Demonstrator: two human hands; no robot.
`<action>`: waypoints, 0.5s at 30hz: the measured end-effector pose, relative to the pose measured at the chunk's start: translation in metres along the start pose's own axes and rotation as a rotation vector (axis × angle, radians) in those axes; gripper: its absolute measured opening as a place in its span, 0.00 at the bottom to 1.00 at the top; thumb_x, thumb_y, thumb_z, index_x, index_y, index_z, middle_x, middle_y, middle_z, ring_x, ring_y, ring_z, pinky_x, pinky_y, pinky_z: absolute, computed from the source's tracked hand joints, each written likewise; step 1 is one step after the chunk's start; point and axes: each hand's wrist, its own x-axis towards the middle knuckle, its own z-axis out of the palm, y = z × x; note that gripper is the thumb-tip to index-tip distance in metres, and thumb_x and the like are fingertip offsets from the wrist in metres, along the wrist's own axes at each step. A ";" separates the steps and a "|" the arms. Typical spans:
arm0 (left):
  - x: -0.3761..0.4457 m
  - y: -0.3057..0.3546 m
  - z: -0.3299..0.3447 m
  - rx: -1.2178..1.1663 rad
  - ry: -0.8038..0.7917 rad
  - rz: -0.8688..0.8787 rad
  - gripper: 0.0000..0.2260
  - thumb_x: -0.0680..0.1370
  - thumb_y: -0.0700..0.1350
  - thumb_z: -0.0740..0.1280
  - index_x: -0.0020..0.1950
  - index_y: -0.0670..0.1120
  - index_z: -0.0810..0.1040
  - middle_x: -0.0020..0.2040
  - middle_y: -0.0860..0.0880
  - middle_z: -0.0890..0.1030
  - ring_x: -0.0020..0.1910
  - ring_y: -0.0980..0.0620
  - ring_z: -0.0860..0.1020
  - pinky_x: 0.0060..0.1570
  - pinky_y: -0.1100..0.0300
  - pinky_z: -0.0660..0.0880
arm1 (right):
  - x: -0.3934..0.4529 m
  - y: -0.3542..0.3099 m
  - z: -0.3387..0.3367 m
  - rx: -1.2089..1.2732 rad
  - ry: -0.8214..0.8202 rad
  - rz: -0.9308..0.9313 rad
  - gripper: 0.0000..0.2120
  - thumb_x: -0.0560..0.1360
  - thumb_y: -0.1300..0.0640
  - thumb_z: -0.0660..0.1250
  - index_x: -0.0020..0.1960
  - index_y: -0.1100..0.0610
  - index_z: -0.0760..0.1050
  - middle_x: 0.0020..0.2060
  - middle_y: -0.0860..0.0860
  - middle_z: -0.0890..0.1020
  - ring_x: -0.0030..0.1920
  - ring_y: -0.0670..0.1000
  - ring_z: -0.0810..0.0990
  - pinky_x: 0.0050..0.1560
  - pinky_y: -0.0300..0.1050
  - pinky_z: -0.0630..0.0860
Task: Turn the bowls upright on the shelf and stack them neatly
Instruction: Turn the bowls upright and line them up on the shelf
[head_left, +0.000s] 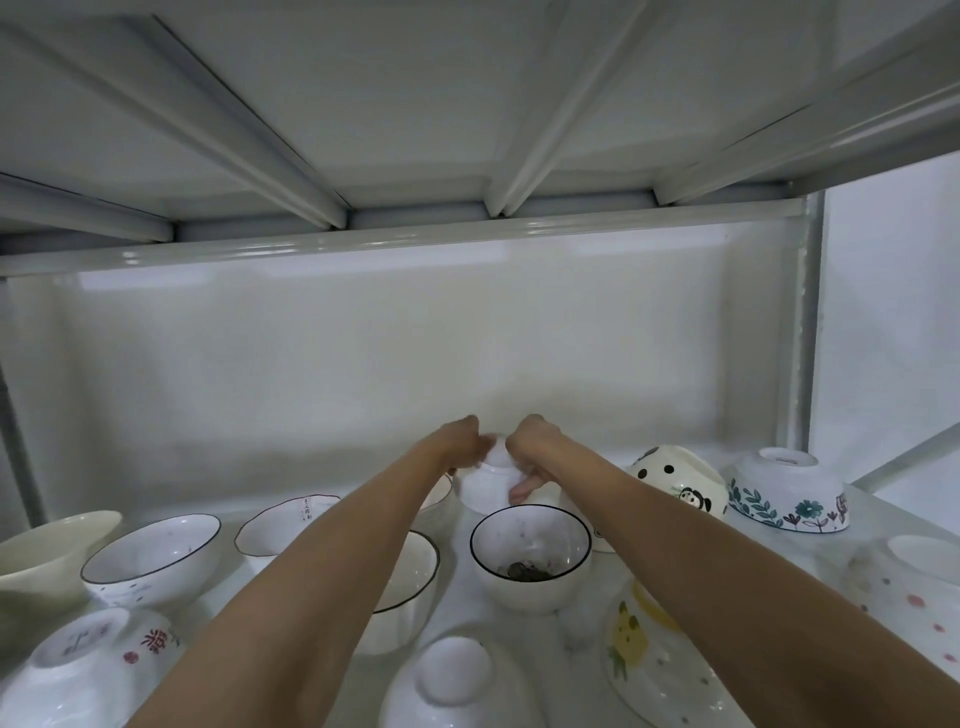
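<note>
Both hands' fingers (524, 488) gripping inverted white bowl (485, 486), black-rimmed bowl (530, 558) in front

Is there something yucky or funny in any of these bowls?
Yes. The black-rimmed bowl in the middle, upright, has dark crumbly bits at its bottom; what they are is unclear. Also, the panda bowl behind the right arm sits tilted.

A single wide-angle view from a head-worn camera, placed close behind two outstretched forearms and facing forward into a white metal shelf (524, 639) bay. The lens sits below the upper shelf board (363, 104), so its ribbed underside fills the top half. Straight lines bow toward the edges. The left hand (457, 441) and right hand (535, 447) meet at centre, near the back wall beyond them.
</note>
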 end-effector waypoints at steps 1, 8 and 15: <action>-0.001 -0.001 -0.003 -0.036 0.022 0.005 0.17 0.81 0.51 0.57 0.58 0.38 0.68 0.56 0.38 0.77 0.50 0.41 0.77 0.45 0.54 0.72 | -0.001 0.000 -0.002 0.033 0.002 -0.020 0.11 0.77 0.66 0.62 0.38 0.70 0.68 0.21 0.65 0.77 0.19 0.59 0.77 0.18 0.41 0.73; -0.009 -0.008 -0.027 -0.405 0.178 0.036 0.19 0.76 0.55 0.67 0.58 0.44 0.67 0.52 0.43 0.76 0.47 0.43 0.77 0.45 0.48 0.80 | -0.009 0.005 -0.012 0.271 0.089 -0.292 0.10 0.77 0.61 0.56 0.56 0.63 0.67 0.44 0.59 0.77 0.36 0.64 0.84 0.36 0.51 0.82; -0.017 -0.006 -0.036 -0.233 0.420 0.254 0.24 0.65 0.54 0.78 0.53 0.43 0.75 0.48 0.47 0.74 0.44 0.49 0.73 0.42 0.62 0.70 | 0.004 0.009 -0.030 0.629 0.014 -0.267 0.22 0.82 0.46 0.49 0.57 0.64 0.71 0.52 0.64 0.80 0.37 0.61 0.83 0.32 0.52 0.83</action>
